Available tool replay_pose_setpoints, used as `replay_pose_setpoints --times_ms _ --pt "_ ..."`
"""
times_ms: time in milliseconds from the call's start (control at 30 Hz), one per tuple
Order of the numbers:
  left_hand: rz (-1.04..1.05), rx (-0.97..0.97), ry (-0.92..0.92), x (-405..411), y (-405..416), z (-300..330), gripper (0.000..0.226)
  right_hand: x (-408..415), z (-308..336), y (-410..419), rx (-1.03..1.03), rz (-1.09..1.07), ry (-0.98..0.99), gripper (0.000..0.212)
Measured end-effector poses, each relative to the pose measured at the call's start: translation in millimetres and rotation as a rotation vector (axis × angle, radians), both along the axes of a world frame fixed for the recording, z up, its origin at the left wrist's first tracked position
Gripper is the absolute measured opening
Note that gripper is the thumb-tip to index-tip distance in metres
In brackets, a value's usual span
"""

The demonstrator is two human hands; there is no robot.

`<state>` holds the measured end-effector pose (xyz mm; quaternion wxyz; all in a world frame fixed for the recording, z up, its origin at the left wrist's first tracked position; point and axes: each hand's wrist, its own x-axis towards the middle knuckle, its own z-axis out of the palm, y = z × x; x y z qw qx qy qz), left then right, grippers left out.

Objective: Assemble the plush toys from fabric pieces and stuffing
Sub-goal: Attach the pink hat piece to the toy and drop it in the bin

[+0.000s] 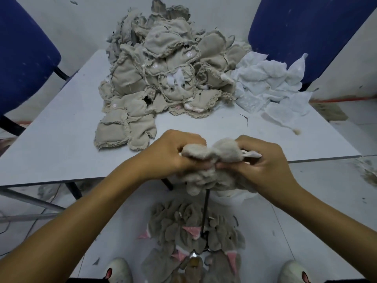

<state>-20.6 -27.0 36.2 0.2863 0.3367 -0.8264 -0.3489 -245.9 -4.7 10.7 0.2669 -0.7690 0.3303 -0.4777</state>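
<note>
Head view – left hand (173, 152) and right hand (263, 162) both clenched on fuzzy beige plush toy skin (210, 160), thin dark metal rod (205, 211) below, heap of beige fabric pieces (163, 78) on grey table (61, 139).

Single head view, looking steeply down, close over table (61, 139); edges probably distorted.

Pale grey table (61, 139) on a scuffed white floor (318, 201), two blue chairs (306, 33) beyond it.

Beige plush skin (212, 158), crumpled, fuzzy side out, at frame centre. Heap of inside-out beige skins (161, 72) in upper centre; white fabric pieces (269, 84) adjoin its right. Turned skins (195, 237) piled at bottom centre.
</note>
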Motion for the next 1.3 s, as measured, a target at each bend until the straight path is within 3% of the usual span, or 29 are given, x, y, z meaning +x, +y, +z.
replay_pose_setpoints --times_ms 100,167,267,433,533,633,1000,1100,1200,1300 --pt "-0.022 0.016 -0.358 6.4 -3.3 -7.7 0.018 3.6 -9.1 0.2 0.022 -0.035 0.214 0.021" --pt "-0.024 -0.003 -0.425 5.2 -3.3 -11.8 0.022 4.7 -12.4 1.6 0.07 -0.067 0.242 0.03" --pt "0.003 0.056 -0.251 -1.1 1.9 -5.6 0.034 0.6 -12.7 -1.4 0.059 -0.027 0.282 0.023" --pt "0.006 0.153 0.119 -12.6 6.1 5.7 0.021 -6.7 -18.4 -4.5 0.037 0.077 0.605 0.042" --pt "0.026 0.253 0.281 -5.2 0.9 7.3 0.027 -7.4 -14.5 0.1 0.037 0.014 0.331 0.034" --pt "0.012 0.338 0.318 7.0 -3.3 7.2 0.03 -6.8 -9.0 3.6 0.038 -0.005 0.059 0.033" --pt "-0.08 0.347 -0.138 12.7 -6.7 3.2 0.039 3.7 0.7 5.2 -0.023 -0.044 0.031 0.042" --pt "-0.048 0.231 -0.268 12.0 -8.6 5.6 0.032 4.9 0.0 3.8 -0.037 -0.023 0.068 0.04" --pt "-0.032 -0.004 -0.516 1.6 -6.2 1.4 0.011 6.1 -3.9 2.8 -0.013 -0.016 0.103 0.035" --pt "-0.01 -0.084 -0.646 -7.2 -2.2 -0.7 0.017 7.2 -7.1 3.2 -0.014 -0.041 0.114 0.03"
